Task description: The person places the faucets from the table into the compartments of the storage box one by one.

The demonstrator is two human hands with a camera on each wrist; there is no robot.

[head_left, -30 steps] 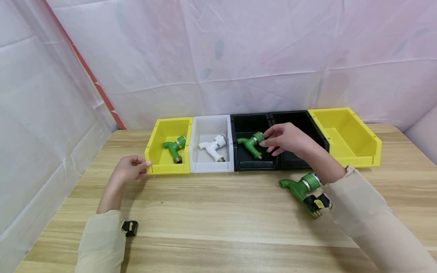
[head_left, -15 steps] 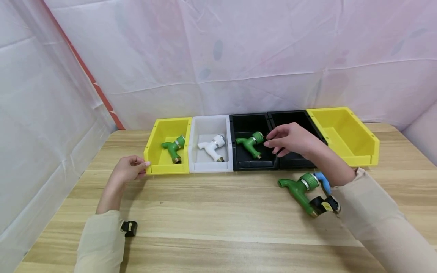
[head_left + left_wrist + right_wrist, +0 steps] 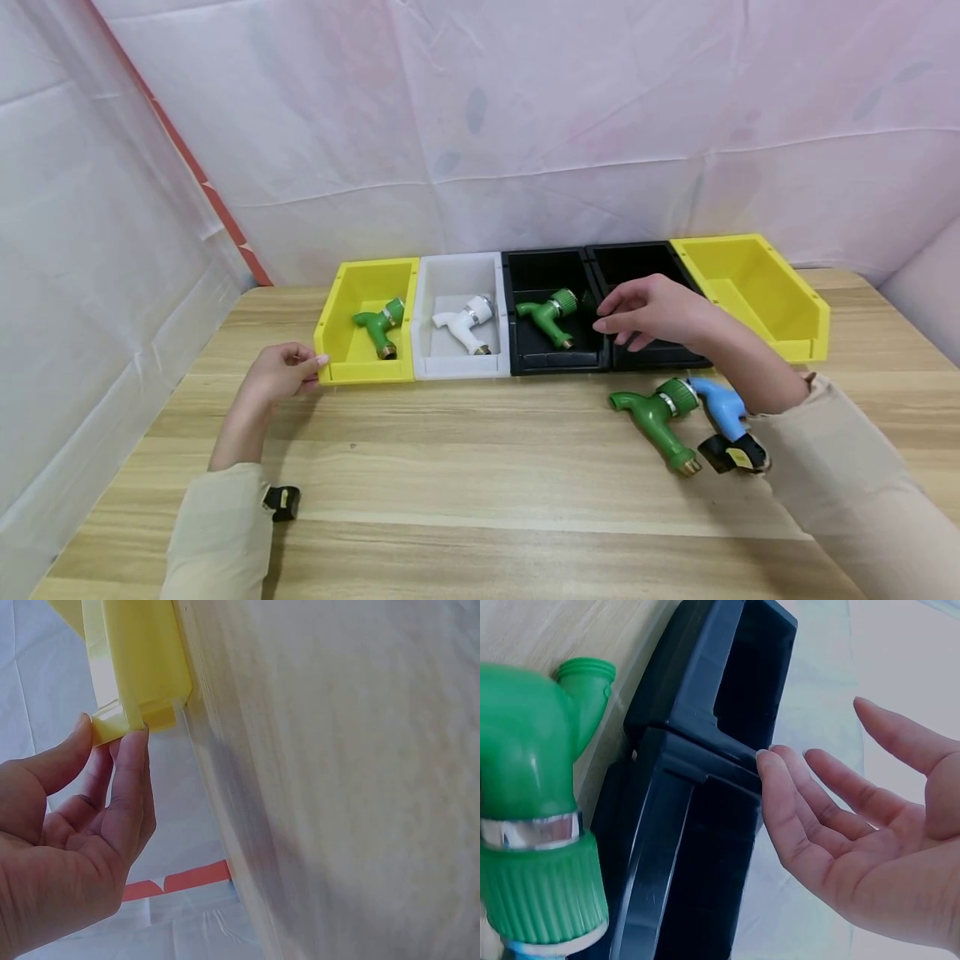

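Observation:
My left hand [image 3: 279, 372] pinches the front left corner of the leftmost yellow bin [image 3: 372, 372]; in the left wrist view, thumb and fingertips lie on either side of that corner [image 3: 118, 724]. A green tap [image 3: 380, 327] lies in this bin. Over the right-hand black bin [image 3: 626, 260] hovers my right hand [image 3: 651, 312], holding nothing, its fingers loosely bent and thumb apart in the right wrist view. Just left of its fingertips, another green tap [image 3: 553, 318] lies in the left-hand black bin [image 3: 558, 363].
A white tap [image 3: 467, 327] lies in the white bin [image 3: 441, 367]. Another yellow bin [image 3: 757, 296] ends the row at right. On the wooden table [image 3: 450, 483] in front lie a larger green tap [image 3: 660, 421] and a blue tap [image 3: 723, 404], partly hidden by my right wrist's camera.
My right hand has drawn away to the right from the green tap in the black bin. The blue tap on the table has come into view. My left hand stays at the bin corner.

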